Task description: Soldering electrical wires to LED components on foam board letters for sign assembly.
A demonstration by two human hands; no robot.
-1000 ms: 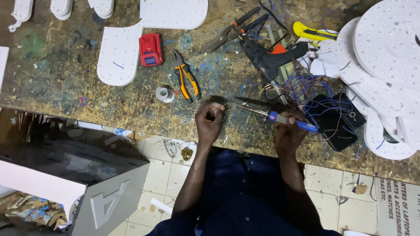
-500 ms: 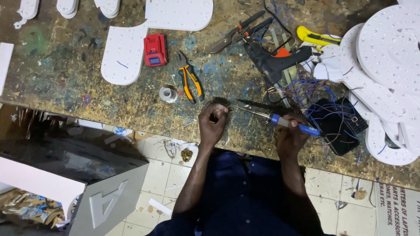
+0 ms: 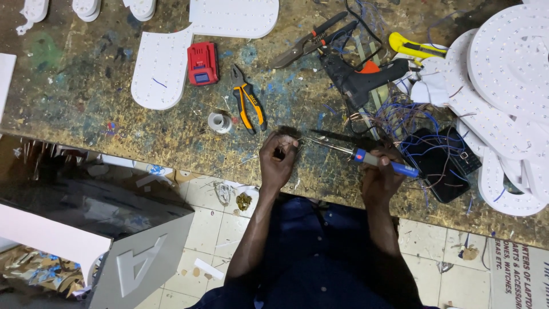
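The right hand (image 3: 382, 178) has its fingers wrapped shut around the blue handle of a soldering iron (image 3: 359, 154), whose tip points left toward the left hand (image 3: 278, 160). The left fingers pinch closed on something small, too tiny to tell, just beside the tip, near the tabletop's (image 3: 86, 114) near edge. Orange pliers (image 3: 249, 106) lie farther away.

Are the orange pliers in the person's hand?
No, the pliers lie on the bench, above the left hand, untouched.
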